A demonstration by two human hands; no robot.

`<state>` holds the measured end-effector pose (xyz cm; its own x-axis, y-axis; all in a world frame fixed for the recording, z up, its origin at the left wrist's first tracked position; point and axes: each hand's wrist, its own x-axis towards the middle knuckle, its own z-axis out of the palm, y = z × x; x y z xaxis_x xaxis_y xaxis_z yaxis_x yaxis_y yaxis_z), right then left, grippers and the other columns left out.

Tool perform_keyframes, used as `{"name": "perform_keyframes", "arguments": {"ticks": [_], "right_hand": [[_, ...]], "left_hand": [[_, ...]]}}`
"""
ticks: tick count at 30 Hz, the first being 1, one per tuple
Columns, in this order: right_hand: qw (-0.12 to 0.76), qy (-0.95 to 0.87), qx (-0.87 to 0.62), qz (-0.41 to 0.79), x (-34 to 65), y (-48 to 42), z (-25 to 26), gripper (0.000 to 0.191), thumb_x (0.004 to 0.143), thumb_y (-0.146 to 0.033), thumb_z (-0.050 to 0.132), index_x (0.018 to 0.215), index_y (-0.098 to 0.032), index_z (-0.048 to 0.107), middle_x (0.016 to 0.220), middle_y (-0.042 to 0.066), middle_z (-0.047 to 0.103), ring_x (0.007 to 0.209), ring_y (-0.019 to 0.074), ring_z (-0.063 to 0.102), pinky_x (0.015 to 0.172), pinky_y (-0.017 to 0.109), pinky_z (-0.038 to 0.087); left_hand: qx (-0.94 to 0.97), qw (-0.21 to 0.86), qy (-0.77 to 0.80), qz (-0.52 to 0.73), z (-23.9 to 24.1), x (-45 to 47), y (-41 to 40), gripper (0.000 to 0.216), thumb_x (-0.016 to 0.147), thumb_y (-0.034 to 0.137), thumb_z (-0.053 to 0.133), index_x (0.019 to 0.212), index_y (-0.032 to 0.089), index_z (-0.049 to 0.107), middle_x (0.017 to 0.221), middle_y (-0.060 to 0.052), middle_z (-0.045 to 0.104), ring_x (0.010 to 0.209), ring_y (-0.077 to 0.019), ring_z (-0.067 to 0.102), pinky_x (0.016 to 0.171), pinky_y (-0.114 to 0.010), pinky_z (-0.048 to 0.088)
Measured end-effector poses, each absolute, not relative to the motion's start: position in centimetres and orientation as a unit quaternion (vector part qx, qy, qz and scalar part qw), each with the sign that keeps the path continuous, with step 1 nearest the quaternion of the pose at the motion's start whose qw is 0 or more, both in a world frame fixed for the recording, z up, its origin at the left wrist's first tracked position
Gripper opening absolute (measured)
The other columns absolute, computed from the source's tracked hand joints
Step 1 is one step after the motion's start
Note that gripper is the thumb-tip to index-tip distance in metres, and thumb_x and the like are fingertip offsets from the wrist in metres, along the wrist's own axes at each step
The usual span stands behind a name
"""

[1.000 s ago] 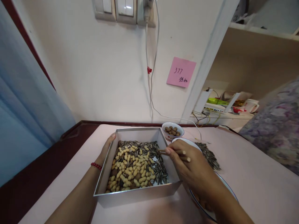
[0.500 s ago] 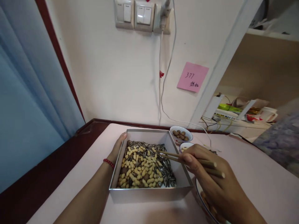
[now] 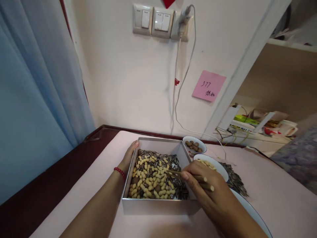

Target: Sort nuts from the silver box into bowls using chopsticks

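Observation:
A square silver-grey box (image 3: 160,206) holds a mix of peanuts in their shells (image 3: 148,180), striped sunflower seeds (image 3: 153,154) and a few round brown nuts (image 3: 135,180). My left hand (image 3: 129,155), with a red bead bracelet at the wrist, grips the box's left wall near the far corner. Over the right wall reaches my right hand (image 3: 208,185), closed around a pair of wooden chopsticks (image 3: 175,172). Their tips are among the peanuts near the middle of the box. Whether they pinch a peanut, I cannot tell.
Right of the box stand a small bowl (image 3: 203,150) of round brown nuts, a bowl (image 3: 224,170) with peanuts and a larger bowl (image 3: 255,211) partly under my right arm. A heap of sunflower seeds (image 3: 236,181) lies beside them. A white cable (image 3: 210,134) runs down the wall behind.
My right hand has moved left and slightly down with the chopsticks, bringing their tips further in among the peanuts. The peanut bowl and seed heap show more now. The view has shifted slightly.

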<state>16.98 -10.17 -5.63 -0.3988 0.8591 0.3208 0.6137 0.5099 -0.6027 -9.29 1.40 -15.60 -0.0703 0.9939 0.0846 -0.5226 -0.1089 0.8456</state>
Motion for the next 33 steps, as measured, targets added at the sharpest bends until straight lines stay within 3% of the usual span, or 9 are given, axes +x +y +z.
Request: {"name": "perform_keyframes", "arguments": {"ticks": [6,16,25,33], "right_hand": [[0.289,-0.808,-0.469,0.209,18.5,-11.7,-5.5,0.036,0.103,-0.041,0.036,0.080,-0.023,0.055,0.083,0.002,0.057,0.076,0.0162,0.055,0.070,0.030,0.041],[0.373,-0.789,-0.449,0.193,20.5,-12.0,-5.4,0.030,0.103,-0.039,0.041,0.080,-0.024,0.053,0.078,0.000,0.055,0.073,0.0157,0.053,0.069,0.030,0.041],[0.354,-0.817,-0.435,0.133,20.4,-9.3,-4.8,0.028,0.101,-0.040,0.044,0.082,-0.024,0.058,0.078,0.001,0.059,0.072,0.0163,0.058,0.065,0.028,0.045],[0.332,-0.808,-0.452,0.180,19.6,-5.7,-5.2,0.039,0.100,-0.047,0.043,0.071,-0.022,0.052,0.069,0.000,0.054,0.065,0.0157,0.053,0.060,0.028,0.042]], "left_hand": [[0.346,0.591,0.353,0.637,-14.6,-9.1,0.5,0.036,0.072,0.039,0.075,0.098,0.016,0.066,0.084,-0.004,0.075,0.088,-0.0266,0.071,0.075,-0.031,0.052],[0.331,0.607,0.372,0.619,-13.9,-8.8,-0.2,0.038,0.070,0.043,0.074,0.096,0.016,0.068,0.080,-0.005,0.076,0.083,-0.0296,0.073,0.073,-0.035,0.055],[0.320,0.603,0.353,0.639,-14.1,-8.6,-0.5,0.040,0.074,0.039,0.073,0.107,0.016,0.067,0.086,-0.005,0.076,0.085,-0.0272,0.072,0.073,-0.033,0.053],[0.343,0.589,0.344,0.646,-14.8,-8.9,0.4,0.039,0.074,0.037,0.073,0.106,0.015,0.068,0.091,-0.005,0.075,0.087,-0.0252,0.070,0.074,-0.030,0.052]]}}
